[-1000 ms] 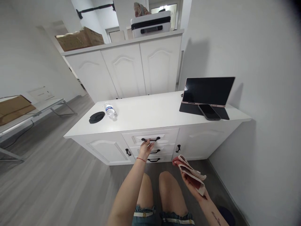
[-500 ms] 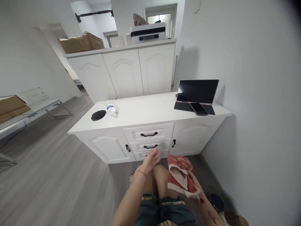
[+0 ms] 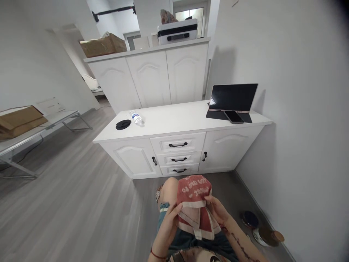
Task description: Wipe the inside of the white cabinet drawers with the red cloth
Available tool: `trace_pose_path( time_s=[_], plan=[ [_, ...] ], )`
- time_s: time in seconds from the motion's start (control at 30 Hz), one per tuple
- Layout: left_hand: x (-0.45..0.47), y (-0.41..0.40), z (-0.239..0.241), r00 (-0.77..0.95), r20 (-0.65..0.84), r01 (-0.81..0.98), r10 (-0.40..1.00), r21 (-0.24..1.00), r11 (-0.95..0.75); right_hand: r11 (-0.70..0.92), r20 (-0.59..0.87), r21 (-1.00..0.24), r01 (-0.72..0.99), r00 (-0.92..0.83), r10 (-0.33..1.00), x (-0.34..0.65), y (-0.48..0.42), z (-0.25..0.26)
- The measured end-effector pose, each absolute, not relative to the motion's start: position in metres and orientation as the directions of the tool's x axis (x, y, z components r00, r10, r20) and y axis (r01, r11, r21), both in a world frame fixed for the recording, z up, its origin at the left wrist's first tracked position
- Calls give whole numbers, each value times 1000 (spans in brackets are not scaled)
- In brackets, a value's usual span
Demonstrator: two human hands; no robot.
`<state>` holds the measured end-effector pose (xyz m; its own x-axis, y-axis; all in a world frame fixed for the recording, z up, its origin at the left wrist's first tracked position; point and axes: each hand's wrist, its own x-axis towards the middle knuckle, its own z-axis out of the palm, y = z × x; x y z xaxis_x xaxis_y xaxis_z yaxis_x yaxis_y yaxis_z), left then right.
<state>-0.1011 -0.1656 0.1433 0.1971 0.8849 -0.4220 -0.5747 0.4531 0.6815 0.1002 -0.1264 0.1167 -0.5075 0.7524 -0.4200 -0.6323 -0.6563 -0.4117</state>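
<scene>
A red and cream cloth (image 3: 195, 203) with pale lettering lies draped over my knees. My left hand (image 3: 171, 217) grips its left edge with the fingers curled round the fabric. At the cloth's right edge my right hand (image 3: 216, 211) pinches the fabric. I sit facing a low white cabinet (image 3: 191, 123) whose three drawers with black handles (image 3: 177, 145) are closed. Neither hand touches the cabinet.
On the cabinet top are a propped tablet (image 3: 233, 97), a phone (image 3: 233, 116), a water bottle (image 3: 136, 118) lying down and a black round lid (image 3: 123, 124). Tins (image 3: 265, 235) stand on the floor by the right wall. A folding table (image 3: 32, 127) with cardboard stands at left.
My left hand left the top drawer handle and came back to the cloth. Both hands now hold the cloth over my knees, and I have moved back from the cabinet.
</scene>
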Motion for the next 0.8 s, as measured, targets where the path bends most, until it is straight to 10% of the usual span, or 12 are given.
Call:
trace_pose_path(
  time_s=[0.63,0.8],
  plan=[
    [-92,-176,78,155,-406,-481,901,765,428,-717,-504,-329,-615,-528,684,117,-144,66],
    [-103,-105,79,114,-448,-326,886,826,460,-545,-482,-472,-693,-315,817,143,-57,62]
  ],
)
